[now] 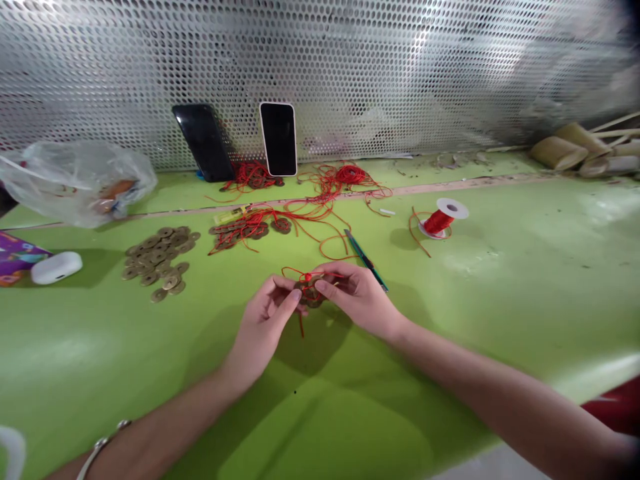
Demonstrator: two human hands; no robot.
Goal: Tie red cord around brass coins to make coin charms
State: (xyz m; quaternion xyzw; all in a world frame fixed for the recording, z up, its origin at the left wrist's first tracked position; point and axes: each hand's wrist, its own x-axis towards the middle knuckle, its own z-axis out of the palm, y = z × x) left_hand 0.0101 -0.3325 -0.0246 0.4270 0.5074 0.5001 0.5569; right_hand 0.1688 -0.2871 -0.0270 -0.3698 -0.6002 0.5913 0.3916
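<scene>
Between my two hands, a little above the green table, is a cluster of brass coins (312,293) tied with red cord. My left hand (267,317) is closed, its thumb and fingers pinching the cluster's left side. On the other side my right hand (357,293) pinches it too, thumb on the front. A red knot (307,276) shows at the top of the coins, and a cord end hangs below. Just beyond my right hand lies a dark teal pen-like cutter (366,260). The fingers partly hide the coins.
Loose brass coins (159,257) are heaped at left. Corded coin clusters (243,230) and tangled red cord (350,177) lie farther back. A red cord spool (440,220) stands at right. Two phones (279,140) lean on the perforated metal panel (350,67). A plastic bag (80,180) sits at far left.
</scene>
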